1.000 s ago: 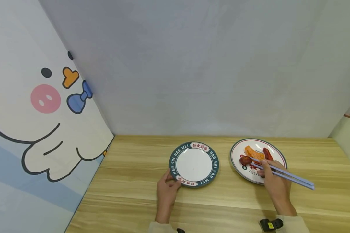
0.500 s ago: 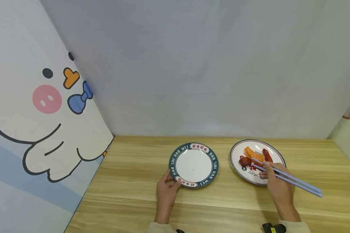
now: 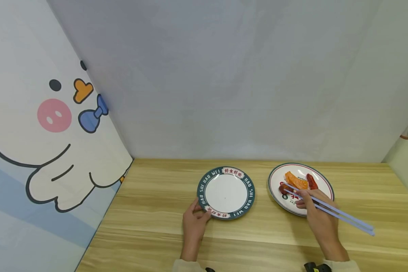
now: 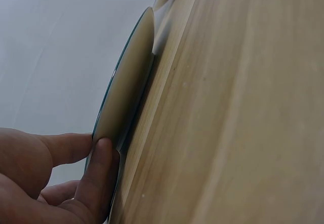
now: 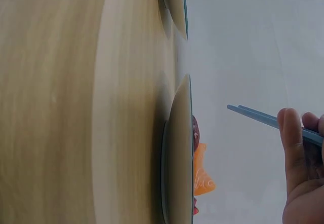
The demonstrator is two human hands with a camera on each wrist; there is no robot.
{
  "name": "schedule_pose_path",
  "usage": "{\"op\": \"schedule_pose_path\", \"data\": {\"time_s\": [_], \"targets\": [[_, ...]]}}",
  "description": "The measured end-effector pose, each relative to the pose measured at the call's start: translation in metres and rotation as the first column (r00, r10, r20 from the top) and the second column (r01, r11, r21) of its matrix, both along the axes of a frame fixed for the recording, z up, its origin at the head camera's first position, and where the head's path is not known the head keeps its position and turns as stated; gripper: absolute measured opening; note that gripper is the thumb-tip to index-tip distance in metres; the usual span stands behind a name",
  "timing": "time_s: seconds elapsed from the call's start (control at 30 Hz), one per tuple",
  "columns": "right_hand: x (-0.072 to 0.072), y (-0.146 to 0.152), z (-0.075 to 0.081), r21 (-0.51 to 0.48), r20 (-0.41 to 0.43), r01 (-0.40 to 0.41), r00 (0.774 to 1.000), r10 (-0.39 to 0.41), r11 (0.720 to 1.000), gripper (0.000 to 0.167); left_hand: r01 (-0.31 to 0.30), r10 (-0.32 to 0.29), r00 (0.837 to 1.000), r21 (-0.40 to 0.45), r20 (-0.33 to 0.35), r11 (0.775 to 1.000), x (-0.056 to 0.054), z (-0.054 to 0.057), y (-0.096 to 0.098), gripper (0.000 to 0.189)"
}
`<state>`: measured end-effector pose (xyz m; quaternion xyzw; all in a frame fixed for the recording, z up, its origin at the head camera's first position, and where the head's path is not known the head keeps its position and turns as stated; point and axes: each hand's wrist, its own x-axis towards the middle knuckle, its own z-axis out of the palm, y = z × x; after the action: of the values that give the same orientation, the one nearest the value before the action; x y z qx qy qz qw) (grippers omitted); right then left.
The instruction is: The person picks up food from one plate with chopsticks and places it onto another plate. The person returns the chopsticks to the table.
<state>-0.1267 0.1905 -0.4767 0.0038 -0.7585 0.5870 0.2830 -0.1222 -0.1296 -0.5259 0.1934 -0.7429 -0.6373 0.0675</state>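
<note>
My left hand [image 3: 194, 226] pinches the near-left rim of a white plate with a green lettered border [image 3: 249, 187]. In the left wrist view the thumb and a finger [image 4: 98, 165] meet at that rim. My right hand [image 3: 321, 221] holds light-blue chopsticks [image 3: 346, 218] over a second white plate [image 3: 278, 173] with a thin dark edge. On this plate lie an orange salmon-like piece [image 3: 296, 180], a dark red-brown lump [image 3: 285, 189] and a red elongated piece [image 3: 311, 181]. The right wrist view shows the chopstick tips raised above the food, gripping nothing.
Both plates stand apart on a wooden table [image 3: 149, 211]. A pale grey wall [image 3: 224, 94] rises behind the table's far edge, with a cartoon-printed panel [image 3: 37, 151] at the left.
My right hand and the chopstick tips have shifted slightly left, from near the orange piece to over the dark red-brown lump. My left hand stays at its plate's rim.
</note>
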Motion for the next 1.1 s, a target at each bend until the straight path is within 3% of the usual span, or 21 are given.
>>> {"op": "schedule_pose_path", "data": {"time_s": [0.17,0.3,0.4,0.53,0.83,1.1], "targets": [[0.001,-0.007,-0.002,0.004,-0.011,-0.048,0.999,0.048,0.999,0.014,0.0,0.0,1.0,0.0,0.007,1.0,0.0,-0.001,0.0,0.068],[0.001,-0.012,-0.006,-0.014,-0.04,-0.142,0.989,0.141,0.99,0.016,-0.001,0.001,1.0,0.008,0.011,1.0,0.001,-0.001,0.0,0.068],[0.0,-0.016,-0.011,-0.002,-0.123,-0.242,0.963,0.24,0.97,0.019,-0.003,0.003,1.0,0.002,0.024,1.0,0.0,-0.001,0.0,0.069],[-0.002,-0.019,-0.015,0.079,-0.18,-0.306,0.932,0.315,0.949,0.021,-0.004,0.005,0.999,-0.007,0.036,1.0,0.0,-0.001,0.001,0.069],[-0.004,-0.027,-0.015,0.179,-0.147,-0.287,0.938,0.314,0.941,0.022,-0.002,0.002,0.999,-0.005,0.037,1.0,0.0,0.0,0.001,0.069],[-0.009,-0.028,-0.016,0.372,-0.233,-0.23,0.914,0.331,0.899,0.033,0.002,-0.002,1.0,0.001,-0.001,1.0,0.0,0.002,0.0,0.07]]}}
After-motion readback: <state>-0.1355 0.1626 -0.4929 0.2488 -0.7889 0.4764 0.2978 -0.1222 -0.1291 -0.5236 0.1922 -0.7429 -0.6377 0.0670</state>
